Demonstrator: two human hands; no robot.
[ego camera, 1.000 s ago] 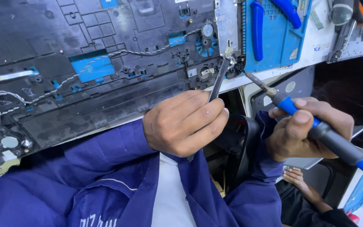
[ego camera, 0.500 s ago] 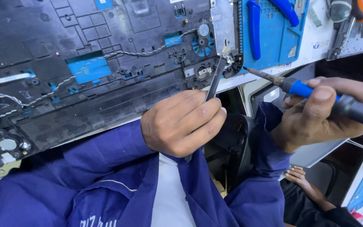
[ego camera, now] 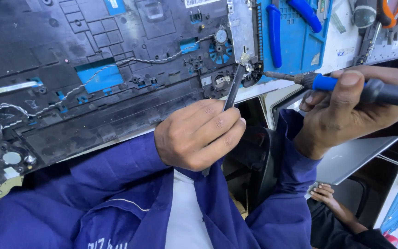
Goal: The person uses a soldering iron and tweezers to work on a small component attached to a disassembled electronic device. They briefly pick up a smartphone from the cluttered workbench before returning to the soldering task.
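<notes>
Black laptop chassis (ego camera: pixel 93 83) lies opened on table. Left hand (ego camera: pixel 196 136) grips tweezers (ego camera: pixel 233 87), right hand (ego camera: pixel 346 110) grips soldering iron (ego camera: pixel 328 83); tips meet at hinge corner (ego camera: pixel 247 69); joint unfinished.

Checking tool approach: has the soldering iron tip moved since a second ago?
Yes. The soldering iron tip swung up, flatter, toward the laptop chassis corner hinge, beside the tweezers.

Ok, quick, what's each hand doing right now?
Left hand: closed around dark tweezers, tips at the laptop case corner.
Right hand: closed around a blue-collared soldering iron, tip at the same corner.
</notes>
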